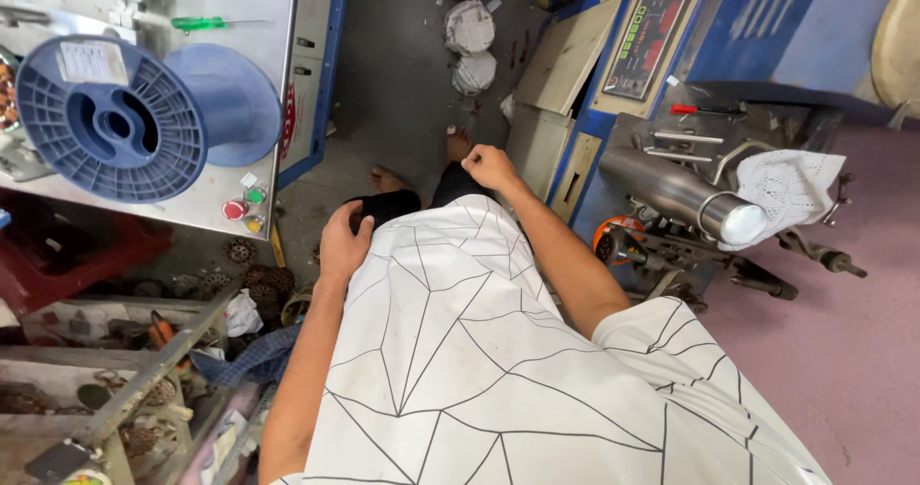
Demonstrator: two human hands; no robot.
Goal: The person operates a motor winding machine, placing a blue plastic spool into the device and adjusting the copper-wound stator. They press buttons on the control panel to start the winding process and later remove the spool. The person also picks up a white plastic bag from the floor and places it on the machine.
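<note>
I look straight down my white shirt point(479, 351) with thin black lines. My left hand point(343, 241) rests against my dark trousers point(393, 205) at the thigh, fingers curled on the cloth. My right hand point(489, 166) is closed in a loose fist over my knee, holding nothing that I can see. My bare feet point(458, 145) stand on the grey floor below.
A big blue plastic spool point(125, 116) lies on a metal bench point(268, 25) at left, with a green screwdriver point(196, 24). A blue machine with a control panel point(647, 44), a steel cylinder point(680, 193) and a white cloth point(791, 188) stands at right. Gears litter the floor point(254, 274).
</note>
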